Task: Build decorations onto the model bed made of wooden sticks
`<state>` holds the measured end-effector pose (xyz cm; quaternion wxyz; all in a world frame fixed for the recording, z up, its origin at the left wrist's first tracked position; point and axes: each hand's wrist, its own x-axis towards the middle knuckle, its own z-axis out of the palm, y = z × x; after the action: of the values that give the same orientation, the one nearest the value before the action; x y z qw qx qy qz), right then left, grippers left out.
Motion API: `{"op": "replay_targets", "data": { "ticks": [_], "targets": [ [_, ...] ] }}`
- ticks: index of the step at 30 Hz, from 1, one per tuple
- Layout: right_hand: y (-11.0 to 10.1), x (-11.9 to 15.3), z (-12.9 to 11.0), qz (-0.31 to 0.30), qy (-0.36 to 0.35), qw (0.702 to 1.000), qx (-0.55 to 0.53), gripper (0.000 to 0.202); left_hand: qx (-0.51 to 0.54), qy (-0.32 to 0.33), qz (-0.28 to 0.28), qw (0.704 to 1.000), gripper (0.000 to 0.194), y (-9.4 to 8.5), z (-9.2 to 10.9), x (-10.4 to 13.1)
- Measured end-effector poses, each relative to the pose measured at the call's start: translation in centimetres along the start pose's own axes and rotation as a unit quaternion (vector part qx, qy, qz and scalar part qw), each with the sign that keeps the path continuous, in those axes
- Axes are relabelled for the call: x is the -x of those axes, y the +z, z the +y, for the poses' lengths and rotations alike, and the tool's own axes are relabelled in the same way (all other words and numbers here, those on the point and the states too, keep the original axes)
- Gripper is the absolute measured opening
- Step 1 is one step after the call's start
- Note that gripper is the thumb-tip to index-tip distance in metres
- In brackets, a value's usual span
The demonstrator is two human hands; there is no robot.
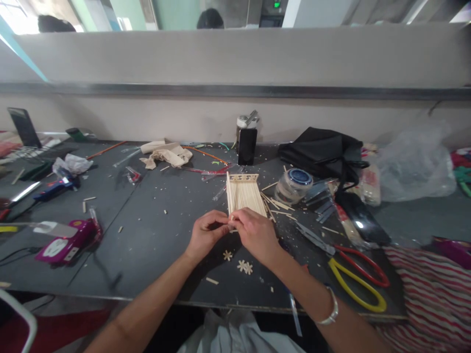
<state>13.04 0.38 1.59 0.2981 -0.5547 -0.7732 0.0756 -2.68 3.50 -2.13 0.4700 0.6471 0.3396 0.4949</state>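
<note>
Head view: The left hand and right hand are closed to a fingertip pinch, apparently on a small stick piece, mostly hidden, at the near end of the stick panel on the desk. Pinch lightly; steady both wrists.

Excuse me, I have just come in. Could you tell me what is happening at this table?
A person's left hand and right hand meet at the near end of a panel of thin wooden sticks. Their fingers seem to pinch a small pale piece, mostly hidden. Three star-shaped pieces lie nearer the person on the table. Loose sticks and a red-and-yellow-handled cutting tool lie to the right.
</note>
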Motion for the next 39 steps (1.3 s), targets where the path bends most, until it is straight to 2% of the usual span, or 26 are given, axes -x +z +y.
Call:
{"op": "replay_targets", "data": {
  "ticks": [9, 15, 17, 21, 27, 30, 34, 36, 39],
  "targets": [
    [-0.4, -0.3, -0.1, -0.017, 0.011, 1.000, -0.003, 0.007, -0.017, 0.012, -0.011, 1.000, 0.007, -0.1, -0.1, 0.0],
    [-1.7, 0.0, -0.4, -0.031, 0.027, 0.999, -0.027, 0.032, -0.029, 0.018, -0.022, 0.999, 0.012, -0.1, 0.0, -0.1],
    [-2.0, 0.2, -0.3, -0.034, 0.031, 0.998, -0.040, 0.029, -0.033, 0.016, -0.024, 0.999, 0.012, -0.1, 0.0, -0.1],
    [-2.1, 0.1, 0.0, -0.029, 0.034, 0.996, -0.075, 0.011, -0.044, 0.014, -0.022, 0.999, 0.011, 0.0, 0.0, 0.0],
    [-2.8, -0.3, 0.7, -0.002, 0.035, 0.990, -0.138, 0.013, -0.056, 0.014, -0.030, 0.998, 0.011, -0.1, 0.2, 0.1],
    [-3.6, 0.2, 0.7, 0.002, 0.034, 0.987, -0.158, 0.015, -0.069, 0.036, -0.019, 0.997, 0.014, -0.3, 1.1, 0.2],
    [-4.5, 1.8, 0.0, 0.000, 0.049, 0.983, -0.177, 0.014, -0.126, 0.083, -0.008, 0.989, 0.019, -0.3, 3.3, 1.0],
    [-4.8, 2.8, -0.6, -0.009, 0.064, 0.981, -0.182, 0.008, -0.166, 0.100, -0.033, 0.981, 0.021, 0.0, 4.5, 1.7],
    [-4.8, 4.3, -1.6, -0.020, 0.076, 0.979, -0.189, 0.003, -0.198, 0.120, -0.074, 0.970, 0.014, 0.3, 6.3, 2.8]
  ]
}}
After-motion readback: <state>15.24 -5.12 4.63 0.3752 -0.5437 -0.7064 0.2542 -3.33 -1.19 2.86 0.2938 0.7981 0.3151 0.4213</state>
